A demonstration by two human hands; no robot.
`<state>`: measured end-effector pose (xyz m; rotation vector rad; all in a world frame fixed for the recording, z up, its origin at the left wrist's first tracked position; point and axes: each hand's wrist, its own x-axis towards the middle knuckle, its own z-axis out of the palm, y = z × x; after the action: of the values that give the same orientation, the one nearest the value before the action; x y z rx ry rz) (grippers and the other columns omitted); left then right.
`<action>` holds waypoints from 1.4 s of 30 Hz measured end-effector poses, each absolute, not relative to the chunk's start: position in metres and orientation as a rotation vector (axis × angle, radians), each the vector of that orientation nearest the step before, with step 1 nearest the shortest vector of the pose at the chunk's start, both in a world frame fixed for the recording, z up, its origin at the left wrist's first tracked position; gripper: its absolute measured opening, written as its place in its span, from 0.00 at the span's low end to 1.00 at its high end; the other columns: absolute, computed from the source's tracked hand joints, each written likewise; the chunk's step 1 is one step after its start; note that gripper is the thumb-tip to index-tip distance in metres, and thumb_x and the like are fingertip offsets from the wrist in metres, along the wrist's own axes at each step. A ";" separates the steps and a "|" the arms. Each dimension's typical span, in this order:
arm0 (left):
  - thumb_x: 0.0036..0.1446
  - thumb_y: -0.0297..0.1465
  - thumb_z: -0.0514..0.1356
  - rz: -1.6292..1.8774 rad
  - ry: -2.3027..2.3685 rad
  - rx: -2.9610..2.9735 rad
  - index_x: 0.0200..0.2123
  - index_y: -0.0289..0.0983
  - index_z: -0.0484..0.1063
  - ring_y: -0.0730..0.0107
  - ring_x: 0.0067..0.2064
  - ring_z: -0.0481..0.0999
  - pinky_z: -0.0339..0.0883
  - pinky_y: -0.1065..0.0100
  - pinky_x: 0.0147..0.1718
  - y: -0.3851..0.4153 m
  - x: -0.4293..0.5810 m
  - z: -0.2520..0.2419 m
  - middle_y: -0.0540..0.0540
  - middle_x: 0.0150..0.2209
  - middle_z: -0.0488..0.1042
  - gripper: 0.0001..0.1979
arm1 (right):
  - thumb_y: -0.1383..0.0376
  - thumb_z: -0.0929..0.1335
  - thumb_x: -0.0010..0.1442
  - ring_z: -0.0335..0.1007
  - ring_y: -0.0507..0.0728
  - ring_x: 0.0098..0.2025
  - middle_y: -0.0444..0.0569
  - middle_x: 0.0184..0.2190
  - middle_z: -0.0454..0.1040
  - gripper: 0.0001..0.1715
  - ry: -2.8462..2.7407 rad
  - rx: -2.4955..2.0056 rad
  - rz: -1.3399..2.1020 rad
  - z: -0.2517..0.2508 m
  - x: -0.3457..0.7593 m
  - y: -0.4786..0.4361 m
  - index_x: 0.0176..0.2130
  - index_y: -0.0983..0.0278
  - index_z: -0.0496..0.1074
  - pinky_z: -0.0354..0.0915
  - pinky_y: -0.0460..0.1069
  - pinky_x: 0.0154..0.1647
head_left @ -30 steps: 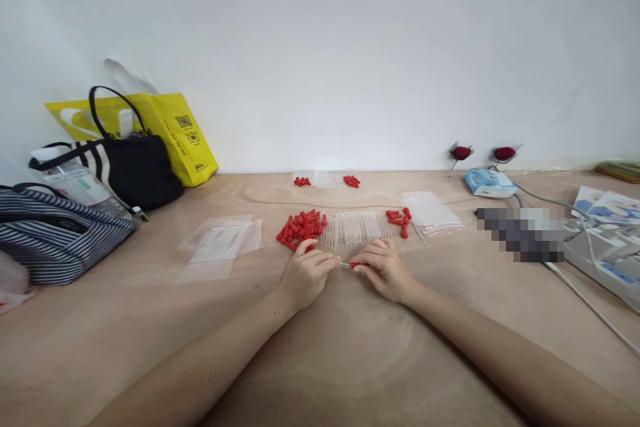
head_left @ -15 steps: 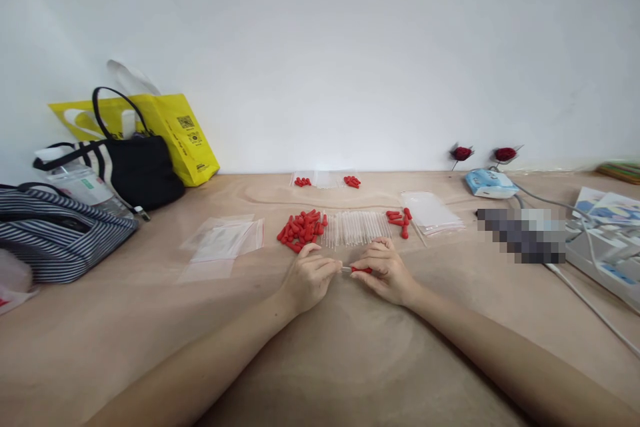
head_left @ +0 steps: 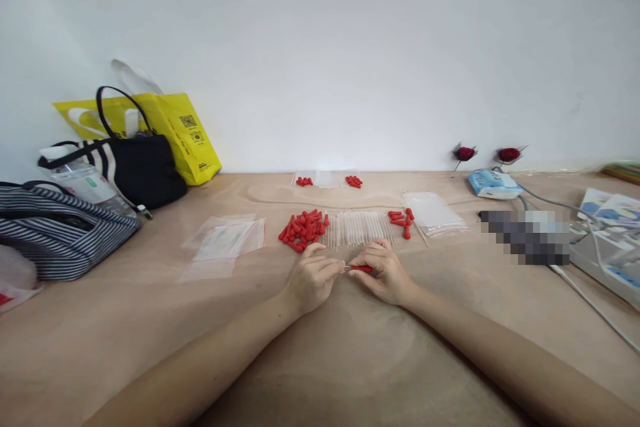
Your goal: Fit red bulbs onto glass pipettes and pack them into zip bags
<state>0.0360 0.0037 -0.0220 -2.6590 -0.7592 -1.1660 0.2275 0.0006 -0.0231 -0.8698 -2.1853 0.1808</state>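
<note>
My left hand (head_left: 315, 278) is closed in a pinch on a thin clear dropper tube (head_left: 347, 269). My right hand (head_left: 384, 273) grips a red rubber bulb (head_left: 362, 268) that meets the tube's right end; fingers hide part of the joint. Just beyond my hands lies a row of clear tubes (head_left: 357, 227), side by side. A heap of red bulbs (head_left: 303, 228) is left of the row, and several more red bulbs (head_left: 403, 220) lie at its right.
Flat clear zip bags (head_left: 225, 243) lie to the left, and another stack of bags (head_left: 434, 212) to the right. Bags with red bulbs (head_left: 327, 179) rest by the wall. Handbags and a yellow bag (head_left: 193, 140) stand far left; a power strip (head_left: 607, 267) with cables is at right.
My hands have come slightly closer together, and less of the tube shows between my left fingers and the red bulb. The whole view has shifted a little.
</note>
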 end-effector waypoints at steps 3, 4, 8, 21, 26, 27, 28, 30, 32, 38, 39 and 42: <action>0.55 0.22 0.51 -1.189 -0.744 -2.660 0.32 0.37 0.69 0.76 0.26 0.73 0.56 0.60 0.47 0.004 0.037 -0.022 0.52 0.27 0.77 0.08 | 0.61 0.64 0.57 0.66 0.51 0.30 0.44 0.25 0.73 0.08 -2.189 -0.868 0.194 -0.024 0.227 0.002 0.30 0.61 0.70 0.53 0.51 0.40; 0.55 0.22 0.52 -1.193 -0.742 -2.663 0.32 0.37 0.68 0.76 0.26 0.73 0.56 0.60 0.46 0.004 0.037 -0.021 0.52 0.27 0.77 0.08 | 0.61 0.64 0.57 0.66 0.51 0.30 0.44 0.25 0.73 0.08 -2.191 -0.867 0.200 -0.024 0.227 0.002 0.30 0.62 0.70 0.53 0.51 0.41; 0.56 0.23 0.53 -1.198 -0.771 -2.671 0.32 0.36 0.69 0.77 0.26 0.73 0.56 0.61 0.47 0.005 0.038 -0.021 0.53 0.27 0.76 0.06 | 0.61 0.64 0.57 0.66 0.52 0.31 0.44 0.27 0.74 0.08 -2.207 -0.873 0.213 -0.024 0.230 0.005 0.31 0.61 0.70 0.51 0.52 0.42; 0.58 0.32 0.53 -1.044 -0.899 -2.592 0.28 0.38 0.72 0.74 0.28 0.69 0.51 0.56 0.50 0.008 0.030 -0.019 0.53 0.22 0.73 0.10 | 0.61 0.63 0.58 0.66 0.53 0.34 0.45 0.28 0.75 0.09 -2.268 -0.939 0.077 -0.024 0.240 0.000 0.34 0.60 0.71 0.49 0.55 0.45; 0.58 0.31 0.53 -1.058 -0.901 -2.610 0.26 0.38 0.71 0.75 0.28 0.70 0.52 0.58 0.50 0.005 0.032 -0.020 0.53 0.21 0.73 0.11 | 0.64 0.63 0.58 0.66 0.51 0.33 0.43 0.27 0.75 0.07 -2.204 -0.881 0.128 -0.026 0.238 -0.002 0.33 0.61 0.70 0.46 0.55 0.49; 0.58 0.31 0.53 -1.061 -0.900 -2.611 0.25 0.38 0.71 0.75 0.28 0.70 0.52 0.59 0.50 0.004 0.032 -0.020 0.53 0.21 0.73 0.11 | 0.64 0.63 0.57 0.67 0.51 0.33 0.43 0.27 0.75 0.07 -2.202 -0.875 0.143 -0.026 0.238 -0.002 0.33 0.61 0.70 0.45 0.55 0.49; 0.58 0.31 0.53 -1.063 -0.900 -2.612 0.26 0.38 0.71 0.75 0.28 0.70 0.51 0.59 0.50 0.004 0.032 -0.020 0.53 0.21 0.73 0.11 | 0.64 0.63 0.57 0.67 0.51 0.33 0.43 0.27 0.75 0.06 -2.204 -0.872 0.157 -0.026 0.238 -0.002 0.33 0.61 0.70 0.45 0.56 0.49; 0.57 0.31 0.53 -1.065 -0.907 -2.617 0.26 0.38 0.71 0.76 0.27 0.71 0.51 0.58 0.50 0.005 0.032 -0.021 0.53 0.22 0.74 0.10 | 0.65 0.64 0.57 0.67 0.52 0.34 0.43 0.28 0.75 0.06 -2.206 -0.875 0.181 -0.025 0.238 -0.002 0.33 0.61 0.71 0.45 0.56 0.49; 0.57 0.31 0.54 -1.072 -0.942 -2.613 0.26 0.38 0.71 0.76 0.27 0.71 0.51 0.57 0.50 0.006 0.032 -0.021 0.53 0.22 0.74 0.10 | 0.64 0.64 0.57 0.67 0.53 0.34 0.43 0.28 0.75 0.06 -2.189 -0.902 0.215 -0.024 0.238 -0.001 0.33 0.60 0.71 0.46 0.57 0.49; 0.57 0.32 0.54 -1.172 -1.056 -2.578 0.27 0.38 0.71 0.76 0.26 0.71 0.51 0.58 0.50 0.007 0.034 -0.017 0.54 0.22 0.74 0.10 | 0.57 0.71 0.46 0.69 0.56 0.36 0.47 0.30 0.75 0.18 -1.677 -1.071 0.721 -0.023 0.234 0.005 0.38 0.60 0.70 0.57 0.57 0.45; 0.57 0.32 0.54 -1.188 -1.068 -2.575 0.27 0.38 0.71 0.76 0.26 0.71 0.51 0.59 0.50 0.006 0.035 -0.016 0.54 0.22 0.74 0.09 | 0.57 0.72 0.45 0.69 0.56 0.35 0.47 0.30 0.75 0.21 -1.564 -1.044 0.871 -0.023 0.230 0.004 0.39 0.61 0.69 0.60 0.55 0.43; 0.57 0.31 0.53 -1.222 -1.103 -2.576 0.27 0.38 0.71 0.76 0.26 0.72 0.52 0.59 0.50 0.005 0.039 -0.015 0.54 0.22 0.74 0.09 | 0.56 0.72 0.42 0.69 0.54 0.31 0.45 0.27 0.74 0.20 -1.326 -0.923 1.203 -0.025 0.214 0.000 0.34 0.62 0.66 0.63 0.51 0.38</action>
<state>0.0385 0.0048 -0.0151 -2.5758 -1.1025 -1.2217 0.2142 0.0000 -0.0247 -0.9230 -1.3259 1.2030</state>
